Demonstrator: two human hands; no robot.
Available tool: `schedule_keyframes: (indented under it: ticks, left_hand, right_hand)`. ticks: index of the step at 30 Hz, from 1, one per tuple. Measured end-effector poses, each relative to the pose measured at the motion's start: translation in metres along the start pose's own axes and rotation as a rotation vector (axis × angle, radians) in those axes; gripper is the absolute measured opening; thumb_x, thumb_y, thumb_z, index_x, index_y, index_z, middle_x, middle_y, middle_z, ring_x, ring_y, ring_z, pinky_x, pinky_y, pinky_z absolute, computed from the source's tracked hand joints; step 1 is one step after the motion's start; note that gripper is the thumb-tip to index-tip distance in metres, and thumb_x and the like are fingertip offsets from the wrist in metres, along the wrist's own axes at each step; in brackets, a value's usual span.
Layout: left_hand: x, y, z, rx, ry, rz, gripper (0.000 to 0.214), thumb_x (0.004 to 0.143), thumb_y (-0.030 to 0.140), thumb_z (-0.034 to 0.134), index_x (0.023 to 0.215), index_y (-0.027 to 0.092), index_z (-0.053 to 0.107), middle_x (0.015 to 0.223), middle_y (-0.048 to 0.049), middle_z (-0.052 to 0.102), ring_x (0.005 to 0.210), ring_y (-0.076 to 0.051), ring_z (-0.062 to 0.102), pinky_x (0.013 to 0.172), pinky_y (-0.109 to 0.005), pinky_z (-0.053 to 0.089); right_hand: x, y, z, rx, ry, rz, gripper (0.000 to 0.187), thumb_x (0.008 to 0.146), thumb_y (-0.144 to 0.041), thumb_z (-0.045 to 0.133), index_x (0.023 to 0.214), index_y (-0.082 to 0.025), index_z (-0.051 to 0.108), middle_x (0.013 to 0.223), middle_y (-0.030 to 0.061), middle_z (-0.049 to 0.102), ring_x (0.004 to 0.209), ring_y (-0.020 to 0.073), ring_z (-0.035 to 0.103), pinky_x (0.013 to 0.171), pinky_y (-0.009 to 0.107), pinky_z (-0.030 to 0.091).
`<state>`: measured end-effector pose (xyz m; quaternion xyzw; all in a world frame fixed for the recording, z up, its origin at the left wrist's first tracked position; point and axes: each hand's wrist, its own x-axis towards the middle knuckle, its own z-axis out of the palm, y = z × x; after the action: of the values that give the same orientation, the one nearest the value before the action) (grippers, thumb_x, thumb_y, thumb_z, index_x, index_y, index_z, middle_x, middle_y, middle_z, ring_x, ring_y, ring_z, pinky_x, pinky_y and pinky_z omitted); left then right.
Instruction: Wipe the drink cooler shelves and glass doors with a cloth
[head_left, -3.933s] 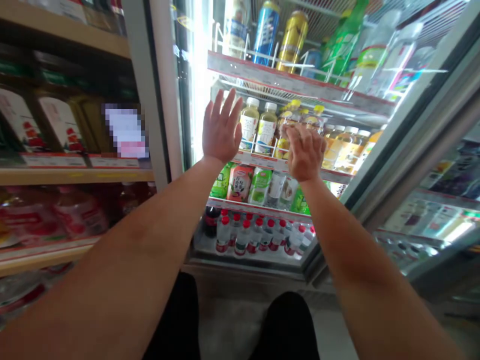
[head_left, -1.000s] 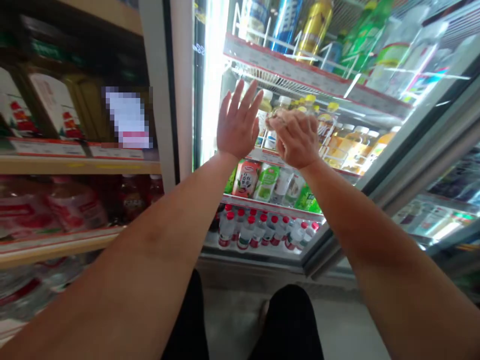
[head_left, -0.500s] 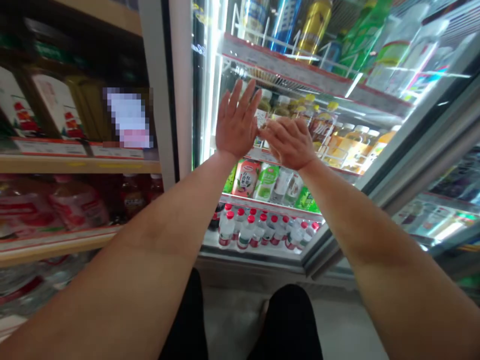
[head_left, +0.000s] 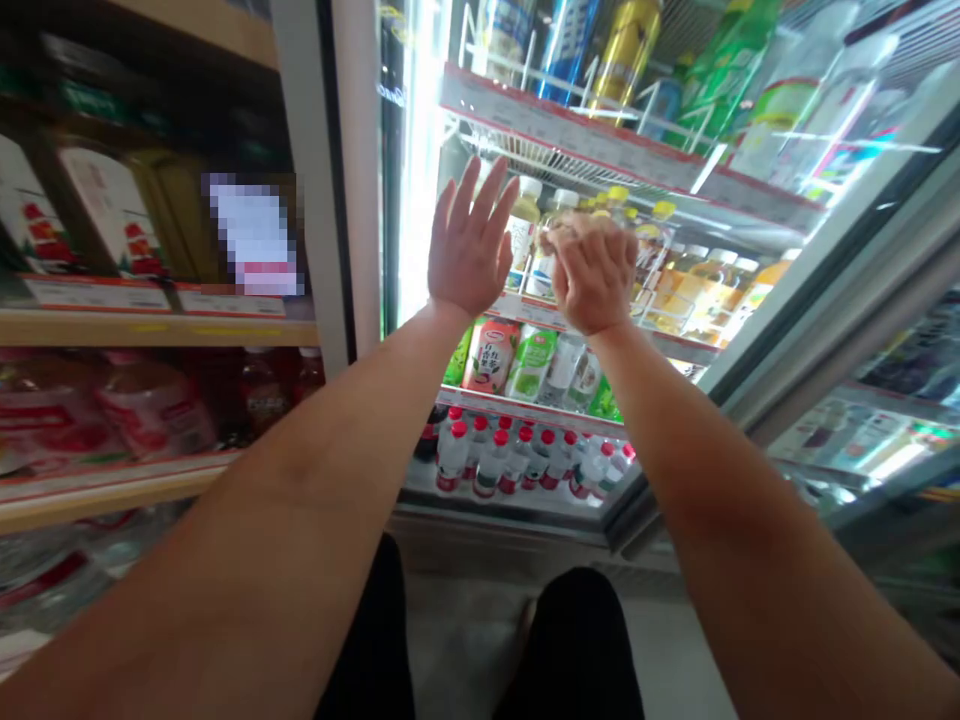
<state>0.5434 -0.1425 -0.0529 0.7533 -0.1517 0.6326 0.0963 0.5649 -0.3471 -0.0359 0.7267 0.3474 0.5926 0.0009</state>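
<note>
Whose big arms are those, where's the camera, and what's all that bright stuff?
There's no robot here, just a person. The camera sits on their head, looking forward and down, so you see what's in front of them. Their left hand is open, fingers spread, holding nothing you can see. Their right hand is curled; I can't tell whether it holds anything. Both are in front of a lit drinks cooler, near white-capped bottles. Higher up is a golden can; lowest are red-capped bottles. On the left is a brown shelf with more bottles.
</note>
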Motion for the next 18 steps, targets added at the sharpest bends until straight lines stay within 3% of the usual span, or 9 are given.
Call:
schedule_keyframes:
  ticks: [2,4,8,10,15,18]
  left_hand:
    - [0.0001,0.0003,-0.0004,-0.024,-0.015,-0.009,0.057,0.101,0.035,0.027,0.157,0.029,0.031,0.166,0.0096,0.018,0.155,-0.012,-0.001,0.132,-0.043,0.001]
    - [0.0000,0.0001,-0.0003,-0.037,-0.017,-0.015,0.057,0.100,0.035,0.026,0.157,0.028,0.032,0.166,0.0094,0.018,0.155,-0.013,-0.001,0.132,-0.043,0.001]
    - [0.0001,-0.0008,-0.0003,-0.080,-0.014,-0.017,0.058,0.099,0.040,0.029,0.157,0.033,0.029,0.165,0.0139,0.018,0.155,-0.012,-0.004,0.132,-0.043,-0.002]
    - [0.0001,-0.0006,-0.0011,-0.102,-0.015,-0.015,0.059,0.099,0.040,0.030,0.157,0.035,0.029,0.164,0.0142,0.019,0.155,-0.013,-0.003,0.132,-0.044,-0.001]
    - [-0.0002,-0.0015,-0.0001,-0.033,0.000,0.001,0.058,0.100,0.034,0.028,0.157,0.029,0.032,0.165,0.0098,0.018,0.155,-0.012,0.001,0.132,-0.043,0.003]
    - [0.0002,-0.0032,0.0028,-0.042,0.003,-0.002,0.057,0.100,0.039,0.028,0.157,0.032,0.029,0.165,0.0143,0.017,0.154,-0.009,-0.005,0.132,-0.041,-0.002]
  right_hand:
    - [-0.0001,0.0004,0.0028,-0.014,0.104,0.115,0.048,0.102,-0.034,0.031,0.141,-0.027,0.056,0.143,0.0100,0.056,0.135,0.0332,0.047,0.110,0.058,0.034]
    - [-0.0008,-0.0004,0.0031,-0.019,0.121,0.124,0.048,0.102,-0.034,0.030,0.142,-0.025,0.056,0.144,0.0107,0.056,0.135,0.0331,0.047,0.110,0.057,0.034]
    - [-0.0024,-0.0033,-0.0021,-0.008,-0.053,-0.080,0.047,0.101,-0.036,0.033,0.140,-0.026,0.057,0.145,0.0072,0.056,0.135,0.0302,0.047,0.112,0.053,0.035]
    - [-0.0026,-0.0040,-0.0033,-0.004,-0.096,-0.112,0.047,0.100,-0.036,0.034,0.139,-0.027,0.058,0.145,0.0063,0.057,0.135,0.0296,0.047,0.113,0.052,0.035]
    - [-0.0022,-0.0035,0.0014,-0.004,0.067,0.102,0.050,0.101,-0.033,0.031,0.144,-0.025,0.054,0.143,0.0104,0.056,0.136,0.0329,0.046,0.112,0.058,0.032]
    - [-0.0030,-0.0042,0.0002,-0.001,0.022,0.058,0.048,0.101,-0.033,0.031,0.141,-0.024,0.057,0.144,0.0098,0.056,0.136,0.0324,0.046,0.113,0.057,0.033]
